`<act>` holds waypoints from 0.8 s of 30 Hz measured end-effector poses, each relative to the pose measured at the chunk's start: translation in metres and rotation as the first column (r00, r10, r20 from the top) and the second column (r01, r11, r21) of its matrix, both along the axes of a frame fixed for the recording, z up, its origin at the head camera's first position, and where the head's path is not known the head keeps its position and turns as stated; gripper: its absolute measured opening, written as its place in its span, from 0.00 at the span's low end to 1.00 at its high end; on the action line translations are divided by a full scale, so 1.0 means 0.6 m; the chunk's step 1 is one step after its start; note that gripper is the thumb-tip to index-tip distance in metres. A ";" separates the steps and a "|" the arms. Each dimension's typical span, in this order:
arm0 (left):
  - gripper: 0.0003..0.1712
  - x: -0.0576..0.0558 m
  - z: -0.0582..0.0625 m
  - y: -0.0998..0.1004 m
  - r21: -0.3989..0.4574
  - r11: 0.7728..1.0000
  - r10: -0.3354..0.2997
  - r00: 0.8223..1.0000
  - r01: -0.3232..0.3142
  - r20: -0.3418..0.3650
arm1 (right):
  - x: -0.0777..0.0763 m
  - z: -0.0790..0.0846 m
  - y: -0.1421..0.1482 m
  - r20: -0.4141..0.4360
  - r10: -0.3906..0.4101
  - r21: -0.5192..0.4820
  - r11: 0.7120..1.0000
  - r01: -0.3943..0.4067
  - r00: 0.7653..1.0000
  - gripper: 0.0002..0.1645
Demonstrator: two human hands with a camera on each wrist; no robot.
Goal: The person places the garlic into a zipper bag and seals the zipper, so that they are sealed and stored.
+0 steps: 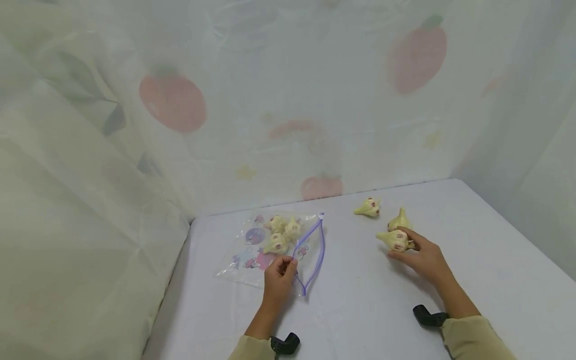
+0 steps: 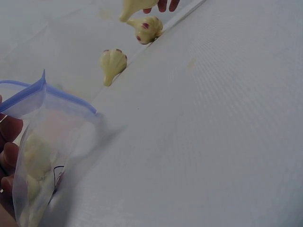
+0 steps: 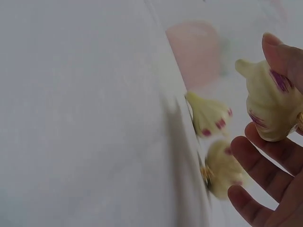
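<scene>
Your white table [image 1: 360,310] lies bare at 6 o'clock, its back edge meeting the curtain [image 1: 288,100]. Your left hand [image 1: 278,280] pinches the zip bag [image 1: 270,245] mouth; its contents blur. Your right hand [image 1: 420,257] grips a garlic bulb [image 1: 393,240], the others at 12 o'clock.

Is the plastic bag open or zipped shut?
Open: the bag's purple zipper strips curve apart where the left hand holds it.

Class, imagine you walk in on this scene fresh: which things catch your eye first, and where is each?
The clear zip bag with a purple seal lies left of centre on the white table, garlic bulbs inside, the left hand pinching its open edge. To the right, the right hand grips one garlic bulb; two more lie just beyond. Behind hangs a strawberry-print curtain.
</scene>
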State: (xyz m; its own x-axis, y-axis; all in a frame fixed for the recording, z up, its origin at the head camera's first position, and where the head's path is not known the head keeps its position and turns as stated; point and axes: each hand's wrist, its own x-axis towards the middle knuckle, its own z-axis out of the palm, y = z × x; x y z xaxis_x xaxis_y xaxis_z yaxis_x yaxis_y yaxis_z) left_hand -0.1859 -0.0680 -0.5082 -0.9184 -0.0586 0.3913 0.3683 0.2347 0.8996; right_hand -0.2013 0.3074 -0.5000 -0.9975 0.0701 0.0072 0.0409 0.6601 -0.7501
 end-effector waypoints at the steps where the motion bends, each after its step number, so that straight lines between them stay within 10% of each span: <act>1: 0.03 0.000 0.000 0.000 -0.003 1.000 0.002 1.000 -0.002 -0.002 | -0.001 0.001 -0.006 -0.004 0.010 -0.006 1.000 -0.010 1.000 0.54; 24: 0.05 0.003 0.000 0.000 0.005 1.000 0.010 1.000 -0.010 0.011 | -0.048 0.031 -0.141 -0.220 0.107 -0.104 0.986 -0.132 0.970 0.47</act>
State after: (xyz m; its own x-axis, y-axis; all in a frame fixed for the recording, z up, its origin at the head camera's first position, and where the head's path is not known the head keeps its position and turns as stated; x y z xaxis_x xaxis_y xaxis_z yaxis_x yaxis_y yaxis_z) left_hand -0.1842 -0.0681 -0.5080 -0.9218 -0.0700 0.3812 0.3563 0.2339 0.9046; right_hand -0.2300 0.2230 -0.4812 -0.9749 -0.0363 0.2195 -0.2020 0.5576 -0.8052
